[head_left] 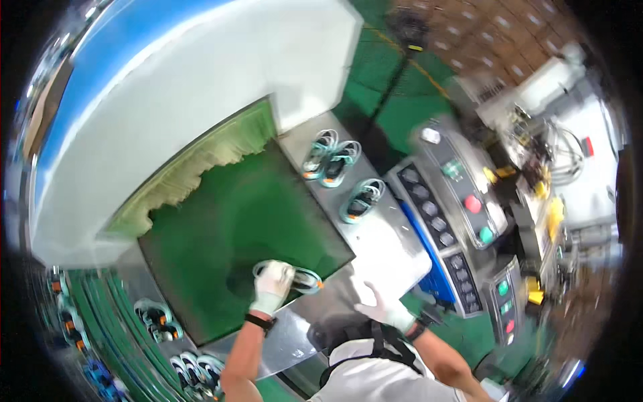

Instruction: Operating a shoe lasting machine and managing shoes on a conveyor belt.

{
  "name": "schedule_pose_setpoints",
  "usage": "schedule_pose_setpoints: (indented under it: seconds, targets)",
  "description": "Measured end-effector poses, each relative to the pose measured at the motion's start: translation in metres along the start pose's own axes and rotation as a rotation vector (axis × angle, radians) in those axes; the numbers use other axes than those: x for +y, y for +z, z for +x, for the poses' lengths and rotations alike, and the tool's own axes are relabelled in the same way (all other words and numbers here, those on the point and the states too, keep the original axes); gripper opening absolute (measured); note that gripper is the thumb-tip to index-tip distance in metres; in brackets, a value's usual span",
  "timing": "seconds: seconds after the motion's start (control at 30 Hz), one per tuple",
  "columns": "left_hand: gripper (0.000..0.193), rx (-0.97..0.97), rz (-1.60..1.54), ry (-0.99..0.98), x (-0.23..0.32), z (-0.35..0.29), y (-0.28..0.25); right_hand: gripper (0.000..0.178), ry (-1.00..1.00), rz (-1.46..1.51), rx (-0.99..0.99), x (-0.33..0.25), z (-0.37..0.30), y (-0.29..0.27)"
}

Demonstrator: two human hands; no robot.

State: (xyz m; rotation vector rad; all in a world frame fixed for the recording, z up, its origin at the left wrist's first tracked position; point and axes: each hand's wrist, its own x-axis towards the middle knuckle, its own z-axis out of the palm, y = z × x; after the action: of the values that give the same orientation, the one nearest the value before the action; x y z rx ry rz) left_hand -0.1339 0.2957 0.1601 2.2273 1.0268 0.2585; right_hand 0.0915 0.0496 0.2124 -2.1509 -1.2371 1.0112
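- Looking down from head height, the frame's centre shows a dark green conveyor belt (241,221) running into a large white machine housing (201,80) with a blue band along its upper left edge.
- Left hand (273,285), in a white glove with a dark wristband, lies at lower centre of the frame with its fingers curled down over a teal and white shoe (305,280) that rests on the near edge of the belt; an orange patch shows at the shoe's right end.
- Right hand (383,308), also in a white glove, sits lower right of centre with fingers spread flat and holds nothing; it rests on or just above the grey metal tabletop (395,251), and which of the two cannot be told.
- Pair of teal shoes (330,159) stands on the tabletop at upper centre, just beside the housing; a single teal shoe (362,199) lies a little below and to the right of them.
- Control panel (462,194), right of centre, carries round buttons, among them a red one (473,204) and a green one (486,234), with a column of dark square keys along a blue strip.
- More teal shoes (159,316) lie in green racks at lower left.
- Hanging fringe (194,167) of pale strips curtains the housing's mouth above the belt.
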Motion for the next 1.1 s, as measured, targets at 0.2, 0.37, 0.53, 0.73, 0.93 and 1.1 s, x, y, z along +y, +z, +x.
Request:
schedule_pose_setpoints:
  seconds: [0.2, 0.37, 0.53, 0.73, 0.93, 1.1]
  targets:
    - [0.013, -0.168, -0.272, 0.583, 0.233, 0.007, 0.063, 0.037, 0.022, -0.025, 0.170, -0.008, -0.036, -0.076]
    - [0.034, -0.286, -0.410, 1.033, 0.410, 0.023, 0.076, 0.053, 0.330, 0.408, 0.343, 0.050, -0.159, -0.179]
    - [0.046, -0.357, -0.660, 0.937, 0.529, 0.016, 0.111, 0.061, -0.003, 1.476, 0.788, 0.097, -0.286, -0.184]
    - [0.043, -0.595, -0.659, 0.864, 0.606, -0.007, 0.190, 0.063, -0.225, 1.685, 1.228, 0.137, -0.364, -0.196]
    - [0.044, -0.720, -0.588, 0.934, 0.638, -0.023, 0.241, 0.067, -0.214, 1.690, 1.460, 0.184, -0.393, -0.196]
    - [0.044, -0.715, -0.510, 0.935, 0.623, -0.014, 0.245, 0.061, -0.297, 1.753, 1.584, 0.196, -0.393, -0.181]
